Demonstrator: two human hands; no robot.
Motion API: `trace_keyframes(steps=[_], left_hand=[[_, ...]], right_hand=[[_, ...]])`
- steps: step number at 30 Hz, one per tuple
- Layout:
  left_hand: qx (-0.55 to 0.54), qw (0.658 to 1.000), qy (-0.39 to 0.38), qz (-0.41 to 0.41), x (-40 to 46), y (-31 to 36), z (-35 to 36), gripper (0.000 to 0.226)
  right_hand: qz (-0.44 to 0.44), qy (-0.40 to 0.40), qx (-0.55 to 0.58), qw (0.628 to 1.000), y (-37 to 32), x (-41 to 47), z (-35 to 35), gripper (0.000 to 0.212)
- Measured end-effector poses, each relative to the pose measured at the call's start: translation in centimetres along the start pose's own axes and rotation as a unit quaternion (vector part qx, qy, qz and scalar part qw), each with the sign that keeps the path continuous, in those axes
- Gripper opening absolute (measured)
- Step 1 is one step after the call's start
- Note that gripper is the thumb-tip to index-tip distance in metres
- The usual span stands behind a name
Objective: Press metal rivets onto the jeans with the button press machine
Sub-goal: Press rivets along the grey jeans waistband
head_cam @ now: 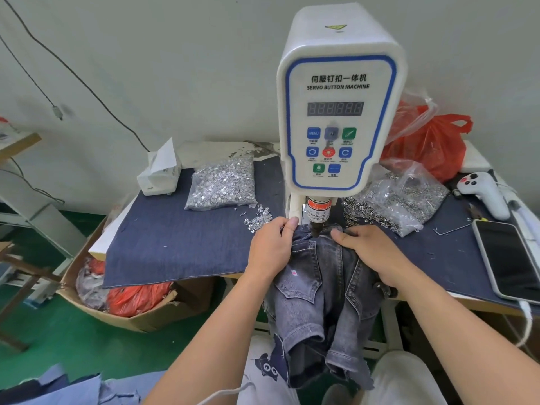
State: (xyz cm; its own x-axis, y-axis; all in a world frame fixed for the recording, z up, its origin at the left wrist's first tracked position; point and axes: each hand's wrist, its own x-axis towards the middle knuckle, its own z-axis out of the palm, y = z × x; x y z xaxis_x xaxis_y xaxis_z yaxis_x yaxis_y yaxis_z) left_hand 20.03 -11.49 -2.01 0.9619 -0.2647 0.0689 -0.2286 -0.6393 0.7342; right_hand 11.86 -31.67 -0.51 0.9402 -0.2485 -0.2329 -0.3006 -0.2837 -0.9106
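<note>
A person is sitting at a table covered with dark blue cloth, and both hands are holding a pair of grey jeans up under the white press machine. The left hand is gripping the top edge of the jeans just left of the machine's black plunger, its thumb lying on top of the fabric and its fingers curling over the edge. The right hand is lying on the jeans just right of the plunger, thumb pressing down on the fabric; its other fingers are hidden, so whether they are clasping the cloth cannot be told. The top of the jeans is sitting right beneath the plunger tip, while the rest is hanging off the table edge toward the person's lap. A clear bag of silver rivets is lying left of the machine, with loose rivets scattered near the left hand. Another bag of metal rings is lying to the right. A phone is resting at the table's right edge.
</note>
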Motion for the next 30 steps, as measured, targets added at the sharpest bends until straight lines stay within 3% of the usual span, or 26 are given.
trace_keyframes(steps=[7,11,19,30], left_hand=[[-0.061,0.998,-0.002,-0.006,1.0,-0.2,-0.2,0.055],[-0.077,0.997,-0.017,-0.001,1.2,-0.6,-0.4,0.055],[-0.107,0.993,-0.04,-0.012,1.1,-0.7,0.0,0.05],[-0.104,0.994,-0.035,-0.021,1.1,-0.7,0.1,0.055]], right_hand=[[0.011,-0.043,-0.017,0.999,-0.3,0.0,-0.3,0.042],[0.013,-0.095,-0.023,0.995,-0.3,0.2,-0.6,0.034],[0.023,-0.089,-0.007,0.996,-0.1,0.5,-1.0,0.023],[0.026,-0.071,-0.017,0.997,0.6,1.0,-0.9,0.034]])
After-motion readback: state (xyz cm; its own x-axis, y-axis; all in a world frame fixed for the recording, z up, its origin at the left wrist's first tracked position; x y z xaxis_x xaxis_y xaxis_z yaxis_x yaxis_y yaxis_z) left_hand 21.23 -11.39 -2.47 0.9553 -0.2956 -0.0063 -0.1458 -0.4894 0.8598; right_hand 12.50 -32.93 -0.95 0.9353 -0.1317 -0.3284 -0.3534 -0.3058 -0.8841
